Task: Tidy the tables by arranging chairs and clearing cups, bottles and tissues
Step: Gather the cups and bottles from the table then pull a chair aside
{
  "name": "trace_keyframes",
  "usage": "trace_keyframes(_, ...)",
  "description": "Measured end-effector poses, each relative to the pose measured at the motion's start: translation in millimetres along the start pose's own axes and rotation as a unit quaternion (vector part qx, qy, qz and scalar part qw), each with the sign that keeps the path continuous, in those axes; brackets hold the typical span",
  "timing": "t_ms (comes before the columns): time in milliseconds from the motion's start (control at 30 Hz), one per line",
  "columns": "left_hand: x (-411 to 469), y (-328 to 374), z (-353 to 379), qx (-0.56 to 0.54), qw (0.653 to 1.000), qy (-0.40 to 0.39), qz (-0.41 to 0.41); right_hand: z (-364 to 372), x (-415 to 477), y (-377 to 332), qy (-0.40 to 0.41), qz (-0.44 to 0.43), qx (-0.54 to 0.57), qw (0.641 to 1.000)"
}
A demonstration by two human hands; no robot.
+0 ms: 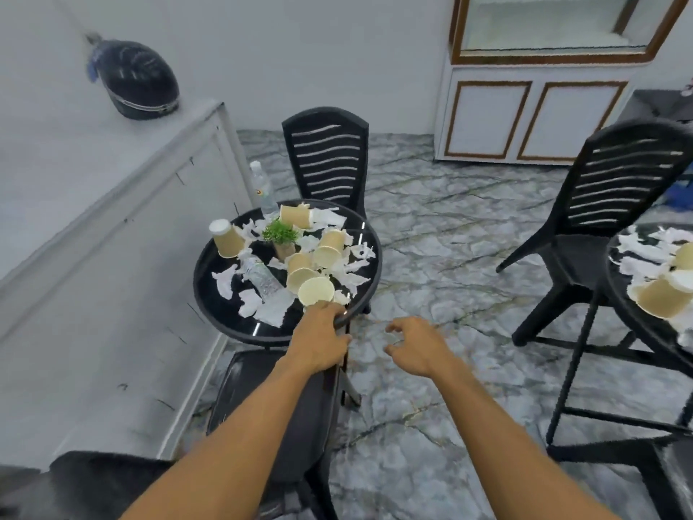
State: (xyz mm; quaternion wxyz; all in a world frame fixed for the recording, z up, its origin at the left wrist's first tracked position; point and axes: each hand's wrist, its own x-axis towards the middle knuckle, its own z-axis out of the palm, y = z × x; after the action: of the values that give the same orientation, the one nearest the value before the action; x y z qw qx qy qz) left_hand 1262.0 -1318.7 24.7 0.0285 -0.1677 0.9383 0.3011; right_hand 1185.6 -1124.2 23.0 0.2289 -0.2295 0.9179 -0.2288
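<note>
The left hand [321, 341] had its fingers [339, 316] clenched around the near rim of the round black surface [210, 264], just beside a tipped paper cup [316, 291]. The right hand [416, 345] hovered over the floor with fingers released and empty. Cups, tissues [272, 307] and two bottles [262, 279] lay scattered around a small plant [280, 232]; one black chair [326, 155] stood behind.
</note>
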Motion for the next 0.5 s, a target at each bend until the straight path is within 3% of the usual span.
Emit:
trace_keyframes(267, 59, -47, -4, -0.060, 0.982, 0.136, -0.116, -7, 107, -35, -0.039, -0.092, -0.033, 0.995)
trace_keyframes(500, 107, -64, 23, -0.066, 0.971, 0.129, -0.189, -21, 195, -35, -0.073, -0.127, -0.084, 0.986)
